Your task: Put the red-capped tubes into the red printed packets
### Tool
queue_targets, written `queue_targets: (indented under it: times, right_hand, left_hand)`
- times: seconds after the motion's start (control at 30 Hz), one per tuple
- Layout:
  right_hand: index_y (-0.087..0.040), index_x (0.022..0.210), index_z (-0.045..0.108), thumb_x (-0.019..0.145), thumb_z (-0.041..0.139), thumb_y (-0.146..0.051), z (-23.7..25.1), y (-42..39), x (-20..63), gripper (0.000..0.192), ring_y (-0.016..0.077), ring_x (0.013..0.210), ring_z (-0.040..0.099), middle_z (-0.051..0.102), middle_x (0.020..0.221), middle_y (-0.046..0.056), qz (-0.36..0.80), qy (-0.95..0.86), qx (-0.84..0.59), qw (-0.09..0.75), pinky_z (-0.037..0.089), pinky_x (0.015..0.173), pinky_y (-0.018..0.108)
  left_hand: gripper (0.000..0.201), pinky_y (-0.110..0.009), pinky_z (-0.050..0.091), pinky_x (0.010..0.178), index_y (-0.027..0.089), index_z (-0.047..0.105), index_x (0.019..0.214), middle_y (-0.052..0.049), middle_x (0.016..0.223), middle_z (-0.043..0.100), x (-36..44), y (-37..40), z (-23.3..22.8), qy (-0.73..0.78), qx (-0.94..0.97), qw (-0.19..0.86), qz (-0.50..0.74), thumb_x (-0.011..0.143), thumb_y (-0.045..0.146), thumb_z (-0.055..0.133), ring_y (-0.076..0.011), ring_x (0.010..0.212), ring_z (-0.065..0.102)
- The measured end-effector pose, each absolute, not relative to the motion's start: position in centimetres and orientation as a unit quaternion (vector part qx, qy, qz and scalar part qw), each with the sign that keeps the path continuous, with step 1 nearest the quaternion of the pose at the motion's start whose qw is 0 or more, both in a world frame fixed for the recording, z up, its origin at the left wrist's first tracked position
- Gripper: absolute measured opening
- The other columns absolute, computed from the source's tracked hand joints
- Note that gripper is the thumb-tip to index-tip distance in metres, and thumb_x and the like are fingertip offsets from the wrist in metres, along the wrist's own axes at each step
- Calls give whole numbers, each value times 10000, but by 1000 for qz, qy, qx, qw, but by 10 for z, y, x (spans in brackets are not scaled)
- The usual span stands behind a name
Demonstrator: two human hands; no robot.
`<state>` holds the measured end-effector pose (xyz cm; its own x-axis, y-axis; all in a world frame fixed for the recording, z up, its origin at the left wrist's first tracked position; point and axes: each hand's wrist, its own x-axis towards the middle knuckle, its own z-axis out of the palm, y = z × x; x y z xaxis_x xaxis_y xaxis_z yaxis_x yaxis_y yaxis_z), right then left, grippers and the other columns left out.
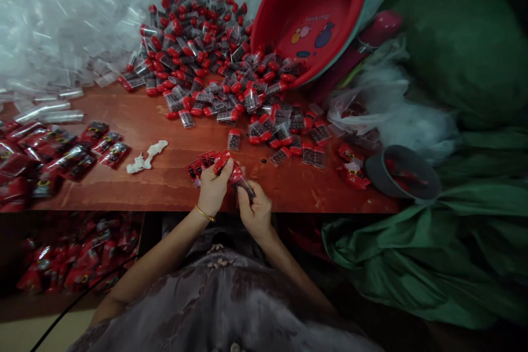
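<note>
Near the table's front edge, both of my hands are closed on one small clear container point(239, 177) with dark contents and red at its upper end. My left hand point(212, 192) pinches the red end, thumb on top. My right hand point(256, 210) grips the lower, dark end between thumb and fingers. Whether the red is a cap or a printed wrapper, I cannot tell. Just behind my left hand lie several overlapping red printed cards point(202, 164). A single red-capped container point(234, 139) stands just beyond my hands.
A pile of red-capped containers point(193, 49) spreads before a tilted red basin point(317, 16). Clear plastic sleeves point(49, 113) and finished-looking red packets point(61, 154) lie left, near crumpled white material point(146, 157). A grey bowl point(377, 168) and green cloth point(412, 242) are right.
</note>
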<state>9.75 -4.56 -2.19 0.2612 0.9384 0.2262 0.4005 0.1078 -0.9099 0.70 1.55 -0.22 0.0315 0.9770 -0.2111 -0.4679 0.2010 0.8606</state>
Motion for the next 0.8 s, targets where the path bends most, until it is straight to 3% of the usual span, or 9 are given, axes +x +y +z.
queue_targets:
  times: [0.13, 0.37, 0.43, 0.5, 0.6, 0.8]
  right_hand:
    - [-204, 820, 542, 868, 480, -395, -21, -49, 92, 207, 112, 521, 494, 522, 578, -35, 311, -514, -612, 514, 404, 515, 229]
    - [-212, 727, 449, 853, 448, -546, -23, -44, 78, 358, 60, 342, 416, 441, 511, -84, 564, -357, -516, 536, 320, 339, 175]
    - [-206, 758, 491, 851, 454, -530, -24, -41, 77, 339, 74, 397, 456, 489, 538, -63, 523, -363, -533, 558, 381, 384, 186]
    - [-194, 788, 540, 854, 472, -469, -24, -40, 76, 290, 108, 546, 551, 584, 635, -13, 429, -404, -567, 575, 474, 518, 219]
    - [-188, 846, 581, 863, 473, -360, -23, -42, 77, 204, 154, 735, 614, 661, 794, 46, 317, -473, -593, 569, 515, 689, 277]
    - [-209, 933, 579, 862, 483, -313, -22, -44, 80, 158, 184, 818, 632, 681, 890, 75, 270, -526, -592, 549, 519, 730, 306]
  left_hand:
    - [428, -320, 548, 683, 128, 637, 745, -40, 654, 692, 8, 15, 5, 420, 263, 691, 527, 544, 470, 797, -211, 685, 694]
    - [483, -343, 556, 708, 136, 649, 785, -86, 739, 724, 5, 17, 13, 424, 241, 724, 488, 507, 498, 806, -254, 785, 702]
    - [480, -327, 549, 725, 138, 674, 841, -100, 817, 735, 6, 12, 10, 414, 251, 734, 476, 517, 462, 815, -250, 820, 698]
    - [430, -320, 536, 767, 138, 688, 849, -102, 852, 738, 9, 7, 7, 405, 257, 736, 478, 568, 444, 795, -241, 856, 691]
    - [332, -337, 517, 810, 146, 698, 787, -88, 829, 741, 8, 3, 6, 393, 248, 737, 491, 625, 431, 751, -234, 851, 689]
    - [128, -320, 484, 850, 154, 690, 669, -65, 797, 744, -3, 13, 12, 363, 324, 770, 412, 576, 233, 730, -216, 817, 681]
